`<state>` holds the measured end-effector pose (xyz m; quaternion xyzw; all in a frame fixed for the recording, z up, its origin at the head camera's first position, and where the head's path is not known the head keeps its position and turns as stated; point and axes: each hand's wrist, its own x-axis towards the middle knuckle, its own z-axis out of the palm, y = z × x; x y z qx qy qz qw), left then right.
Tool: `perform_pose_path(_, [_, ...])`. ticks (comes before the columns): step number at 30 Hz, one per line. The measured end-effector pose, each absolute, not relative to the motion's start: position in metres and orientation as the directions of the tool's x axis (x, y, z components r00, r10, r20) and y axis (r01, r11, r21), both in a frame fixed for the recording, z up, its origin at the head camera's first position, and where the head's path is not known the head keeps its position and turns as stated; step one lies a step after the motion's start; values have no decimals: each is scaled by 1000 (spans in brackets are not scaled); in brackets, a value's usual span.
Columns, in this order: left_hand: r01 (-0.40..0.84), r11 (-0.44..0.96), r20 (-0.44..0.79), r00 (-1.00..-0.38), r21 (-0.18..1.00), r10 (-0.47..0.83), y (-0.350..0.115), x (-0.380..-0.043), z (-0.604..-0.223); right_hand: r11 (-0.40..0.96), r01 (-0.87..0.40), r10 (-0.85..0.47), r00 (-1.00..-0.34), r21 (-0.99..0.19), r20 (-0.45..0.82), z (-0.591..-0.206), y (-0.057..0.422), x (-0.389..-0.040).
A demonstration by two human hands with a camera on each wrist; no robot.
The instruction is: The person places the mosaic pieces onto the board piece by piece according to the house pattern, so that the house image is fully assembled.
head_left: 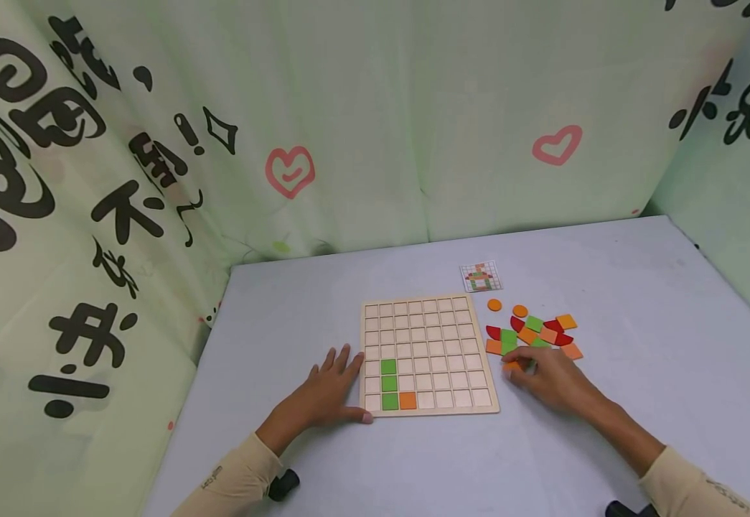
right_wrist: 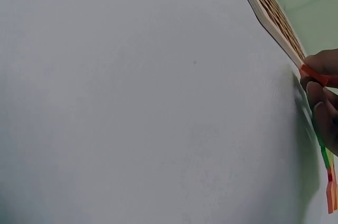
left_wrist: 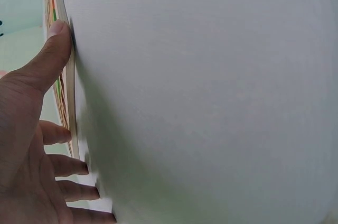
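A wooden grid board lies on the table with three green square tiles stacked in one column and an orange square tile beside the lowest. My left hand rests at the board's left edge, fingers spread; the left wrist view shows the thumb against the board's side. Just right of the board, my right hand pinches an orange tile between thumb and fingers. Loose red, green and orange tiles lie spread right behind that hand.
A small pattern card with a coloured grid figure lies behind the board's right corner. Two orange round tiles sit near it. The white table meets a printed curtain at the back and sides.
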<state>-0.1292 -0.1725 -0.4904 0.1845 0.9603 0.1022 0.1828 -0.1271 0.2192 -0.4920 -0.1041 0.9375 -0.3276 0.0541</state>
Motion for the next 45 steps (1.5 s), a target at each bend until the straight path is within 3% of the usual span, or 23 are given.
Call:
perform_pose_path(13, [320,914,-318,-864,251,390,-172,-129,-489,572,-96,-411,-893,-815,-184,-491,213,-129])
perform_pose_path(45, [330,909,-307,-864,255,400,-173,-129,-491,406,-122,-543,-829,-906,-132,-492,165,-128])
